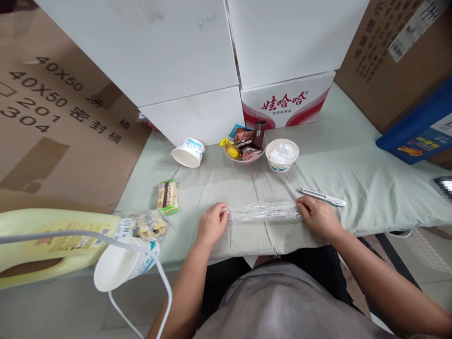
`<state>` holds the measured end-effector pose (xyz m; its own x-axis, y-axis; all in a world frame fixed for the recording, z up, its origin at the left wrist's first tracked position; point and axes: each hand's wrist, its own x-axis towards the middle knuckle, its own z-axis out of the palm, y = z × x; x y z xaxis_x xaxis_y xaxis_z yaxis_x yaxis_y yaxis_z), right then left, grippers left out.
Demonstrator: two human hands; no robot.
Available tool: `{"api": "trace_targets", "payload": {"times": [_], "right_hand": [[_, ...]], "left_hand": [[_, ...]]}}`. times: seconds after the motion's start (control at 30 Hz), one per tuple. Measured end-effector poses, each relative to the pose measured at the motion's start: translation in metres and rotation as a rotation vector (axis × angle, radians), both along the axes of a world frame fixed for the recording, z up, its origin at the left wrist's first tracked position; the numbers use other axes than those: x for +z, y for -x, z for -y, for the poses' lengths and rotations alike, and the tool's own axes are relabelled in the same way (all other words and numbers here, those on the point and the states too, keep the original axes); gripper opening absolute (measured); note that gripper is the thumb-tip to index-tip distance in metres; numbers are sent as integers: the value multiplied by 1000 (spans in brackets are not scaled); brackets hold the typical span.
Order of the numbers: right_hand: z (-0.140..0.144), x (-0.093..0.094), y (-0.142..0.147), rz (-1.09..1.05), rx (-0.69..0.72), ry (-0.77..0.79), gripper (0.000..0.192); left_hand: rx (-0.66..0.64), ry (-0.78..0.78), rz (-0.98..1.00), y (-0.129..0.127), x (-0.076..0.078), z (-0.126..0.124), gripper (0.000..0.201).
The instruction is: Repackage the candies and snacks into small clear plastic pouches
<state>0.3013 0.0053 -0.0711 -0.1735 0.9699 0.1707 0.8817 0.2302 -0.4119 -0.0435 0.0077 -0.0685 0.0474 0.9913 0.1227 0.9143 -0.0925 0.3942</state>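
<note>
A crinkled strip of clear plastic film stretches sideways just above or on the pale green cloth. My left hand pinches its left end, while the right end is between the fingers of my right hand. Beyond my right hand lies a white utility knife. A paper bowl behind the strip contains crumpled clear plastic. To its left a clear bowl is heaped with wrapped snacks.
Another paper bowl lies tipped at the left. Nearer are packaged snacks, a paper bucket, a yellow jug and a grey cable. White cartons stand behind; brown boxes and a blue container flank the surface.
</note>
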Motion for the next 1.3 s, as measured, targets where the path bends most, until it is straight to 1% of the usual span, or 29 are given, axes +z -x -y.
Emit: {"api": "trace_targets", "payload": {"times": [0.07, 0.13, 0.17, 0.23, 0.27, 0.3, 0.33, 0.37, 0.43, 0.47, 0.5, 0.53, 0.57, 0.63, 0.7, 0.77, 0.83, 0.87, 0.93, 0.97, 1.0, 1.07, 1.13, 1.2, 1.23, 1.3], "right_hand": [[-5, -4, 5, 102, -21, 5, 27], [-7, -4, 7, 167, -47, -31, 28], [-6, -2, 8, 178, -60, -76, 28], [-4, 3, 10, 151, -65, -202, 29], [-2, 5, 12, 120, -45, -261, 29], [0, 8, 17, 88, 4, -301, 29], [3, 9, 22, 65, 85, -315, 30], [5, 9, 29, 60, 188, -308, 33], [10, 4, 45, 105, 397, -253, 46], [11, 0, 52, 144, 469, -218, 55], [12, -6, 57, 181, 506, -185, 63], [12, -11, 59, 212, 507, -157, 69], [12, -16, 59, 236, 489, -135, 73], [13, -23, 51, 273, 438, -111, 74], [13, -25, 34, 297, 371, -114, 73], [15, -25, 14, 302, 299, -126, 69], [18, -22, -3, 279, 254, -136, 64], [19, -21, -9, 256, 249, -141, 60], [21, -18, -17, 198, 262, -154, 49], [21, -17, -18, 168, 272, -165, 42], [22, -14, -18, 141, 281, -180, 35], [23, -7, -14, 100, 299, -223, 23], [26, 3, -10, 72, 330, -260, 17], [29, 17, -6, 32, 395, -270, 15], [32, 24, -5, 3, 439, -259, 15], [37, 37, -5, -64, 522, -215, 16]], "left_hand": [[53, 5, -59, -1, -6, -2, 19], [84, -48, -89, 0, -8, -1, 21], [97, -108, -101, 1, -7, 0, 22], [126, -276, -127, -1, -1, 5, 26], [130, -358, -136, -4, 3, 8, 27], [113, -418, -136, -10, 7, 12, 29], [63, -445, -128, -17, 10, 16, 30], [-21, -435, -121, -27, 11, 20, 32], [-254, -313, -135, -47, 10, 26, 44], [-355, -229, -166, -57, 7, 28, 53], [-417, -150, -203, -64, 3, 29, 62], [-442, -79, -240, -68, -2, 29, 69], [-433, -23, -272, -68, -7, 28, 74], [-352, 48, -312, -57, -14, 25, 75], [-243, 83, -336, -37, -18, 20, 74], [-123, 93, -353, -16, -17, 17, 73], [-15, 64, -354, -3, -12, 17, 72], [25, 30, -343, -2, -9, 19, 71], [41, -64, -282, -11, -2, 23, 62], [9, -108, -233, -20, 2, 27, 55], [-49, -140, -174, -32, 4, 30, 48], [-214, -137, -61, -60, 8, 37, 40], [-342, -67, 2, -87, 7, 43, 44], [-417, -5, 29, -107, 5, 45, 52], [-465, 19, 42, -113, 3, 45, 55], [-613, 58, 85, -119, -1, 42, 53]]}}
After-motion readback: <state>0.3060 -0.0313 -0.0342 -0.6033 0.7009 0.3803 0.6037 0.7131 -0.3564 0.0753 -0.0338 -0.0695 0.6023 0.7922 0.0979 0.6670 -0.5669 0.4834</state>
